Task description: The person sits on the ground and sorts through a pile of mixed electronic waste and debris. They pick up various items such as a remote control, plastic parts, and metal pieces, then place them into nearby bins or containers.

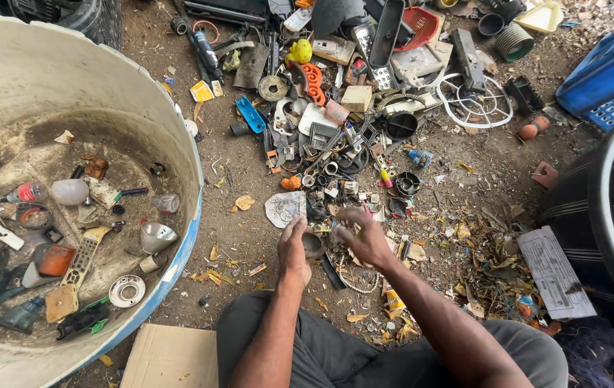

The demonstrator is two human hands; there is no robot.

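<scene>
A small dark ring (pixel 313 245) is held low in the middle of the view, just below the scrap pile (pixel 343 108), pinched by the fingers of the left hand (pixel 293 248); the right hand (pixel 364 233) is beside the ring on its right, fingers curled, and whether anything is clamped in it cannot be told; a grey flat shard (pixel 284 208) lies just above the ring, between it and the pile; dry leaves (pixel 494 266) and a printed grey panel (pixel 555 271) are spread to the right of the ring; a large white tub (pixel 185 165) with loose scrap in it stands well to the left; a cardboard sheet (pixel 170 356) lies below-left; a blue crate (pixel 608 68) is seen far upper right.
</scene>
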